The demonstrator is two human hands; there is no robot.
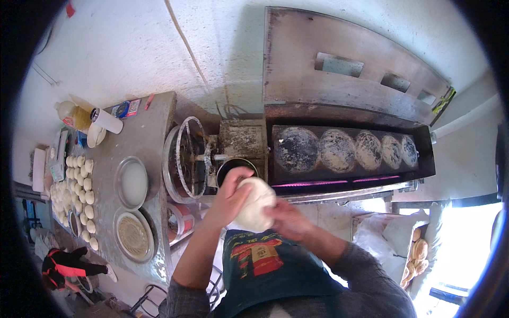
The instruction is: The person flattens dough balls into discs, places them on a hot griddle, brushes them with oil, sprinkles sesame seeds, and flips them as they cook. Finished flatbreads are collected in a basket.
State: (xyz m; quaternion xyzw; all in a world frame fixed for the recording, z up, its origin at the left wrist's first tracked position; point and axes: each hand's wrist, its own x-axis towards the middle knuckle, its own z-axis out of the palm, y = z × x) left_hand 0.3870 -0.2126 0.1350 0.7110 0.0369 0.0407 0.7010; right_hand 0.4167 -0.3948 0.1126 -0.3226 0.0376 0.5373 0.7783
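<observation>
A flattened round of pale dough (254, 204) is held up between my two hands, in front of my dark apron. My left hand (234, 192) grips its upper left edge, with the thumb lying over the dough. At the lower right edge, my right hand (288, 218) touches the dough with bent fingers and looks slightly blurred. Just behind my left hand is a dark round pot (234, 162), partly hidden. Beyond my hands on the right, a long oven (302, 175) stands open, its dark plate bearing several round, flour-dusted spots (337, 150).
Left, a metal table (159, 115) holds many dough balls (88, 185), a bowl of whitish liquid (134, 183), a dish of seeds (133, 234) and a bottle (73, 115). A metal ring (179, 153) stands beside the oven. Baked breads (419, 250) lie lower right. A person (67, 266) is lower left.
</observation>
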